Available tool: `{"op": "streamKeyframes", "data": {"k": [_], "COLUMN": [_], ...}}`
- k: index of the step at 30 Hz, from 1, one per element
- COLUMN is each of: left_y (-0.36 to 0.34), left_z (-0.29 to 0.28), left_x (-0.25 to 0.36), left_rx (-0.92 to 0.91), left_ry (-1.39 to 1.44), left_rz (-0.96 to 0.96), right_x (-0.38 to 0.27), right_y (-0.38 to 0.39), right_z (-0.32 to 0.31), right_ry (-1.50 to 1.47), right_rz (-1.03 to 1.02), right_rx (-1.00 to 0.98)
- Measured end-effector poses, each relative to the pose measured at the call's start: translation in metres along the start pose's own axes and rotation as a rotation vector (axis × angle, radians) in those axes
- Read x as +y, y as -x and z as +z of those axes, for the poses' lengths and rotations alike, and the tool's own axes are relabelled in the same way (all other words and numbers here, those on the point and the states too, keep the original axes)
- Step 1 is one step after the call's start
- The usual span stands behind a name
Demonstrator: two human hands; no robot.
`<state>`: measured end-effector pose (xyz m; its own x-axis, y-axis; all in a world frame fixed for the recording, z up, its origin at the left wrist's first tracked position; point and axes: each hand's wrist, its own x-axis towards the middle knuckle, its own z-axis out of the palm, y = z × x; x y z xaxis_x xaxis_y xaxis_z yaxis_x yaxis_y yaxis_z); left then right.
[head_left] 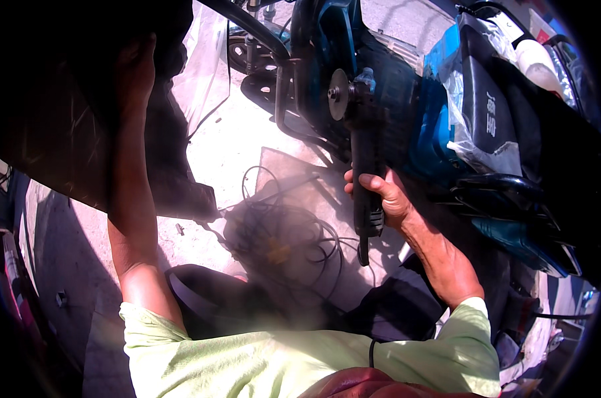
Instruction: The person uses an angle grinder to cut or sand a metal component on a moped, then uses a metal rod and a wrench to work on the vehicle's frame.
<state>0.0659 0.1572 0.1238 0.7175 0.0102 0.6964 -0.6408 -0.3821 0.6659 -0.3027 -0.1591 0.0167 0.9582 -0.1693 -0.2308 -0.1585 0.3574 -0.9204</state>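
Observation:
My right hand [388, 196] is wrapped round the dark body of an angle grinder [365, 156]. The grinder is held upright, its thin round disc [338, 95] at the top left, not touching anything that I can make out. My left arm reaches up across a large dark panel-like piece [61, 142] at the left. At its upper part is my left hand [136, 63], thumb edge showing; its fingers are lost in deep shadow, so I cannot tell whether they grip the piece.
A blue electric scooter [433, 142] stands at the right, a black bag [489, 99] and a white roll-shaped thing [538, 65] on it. Loops of dark cable [327, 245] and a yellow thing [277, 251] lie on the ground before me. Dark metal tubing [280, 99] rises beyond the cable.

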Motion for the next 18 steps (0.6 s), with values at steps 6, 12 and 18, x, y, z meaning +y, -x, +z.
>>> {"op": "streamKeyframes", "data": {"k": [6, 12, 18], "left_y": [0.003, 0.006, 0.007], "left_z": [0.006, 0.015, 0.026], "left_x": [0.002, -0.008, -0.012], "left_rx": [0.000, -0.028, -0.052], "left_ry": [-0.032, -0.098, -0.082], "left_rz": [-0.005, 0.074, 0.083], "right_x": [-0.002, -0.002, -0.001], "right_y": [0.003, 0.004, 0.004], "right_z": [0.000, -0.002, -0.006], "right_ry": [0.013, 0.016, 0.030], "right_rz": [0.022, 0.049, 0.085], "right_rx": [0.005, -0.006, -0.017]}}
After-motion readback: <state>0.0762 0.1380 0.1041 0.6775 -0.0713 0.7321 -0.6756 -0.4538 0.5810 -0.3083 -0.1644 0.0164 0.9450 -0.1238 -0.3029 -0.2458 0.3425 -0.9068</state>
